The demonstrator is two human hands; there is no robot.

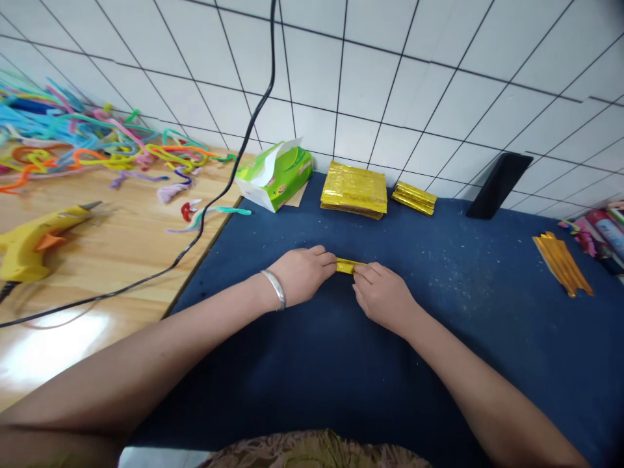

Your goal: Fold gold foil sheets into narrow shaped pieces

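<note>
Near edge: patterned clothing (316, 452) is glimpsed at the front of the blue bench (336, 370), its surface flecked with pale specks.
Left grip: the left end of a folded gold strip (345, 266) is pinched between the fingertips of the left hand (301, 276); a silver bracelet (275, 289) is worn at the wrist.
Right grip: the strip's other end is pinched by the right hand (383, 292), thumb and fingers closed around it.
Gold strip: it is stretched between the two hands, over the middle of the blue bench — only its central part is left uncovered.
Glue gun: at left, a yellow glue gun (29, 250) with an orange trigger is laid on the wooden bench (131, 250), crossed by a black cable (246, 140).
Flat strips: a few gold-orange strips (563, 263) are set down at far right.
Fuzzy stems: a tangle of many-coloured stems (92, 153) is heaped at far left.
Back row: a green tissue pack (290, 179), a gold stack (354, 185), a smaller gold bundle (414, 197) and a black slab (500, 186) are lined up — all before a white tiled wall (375, 84).
</note>
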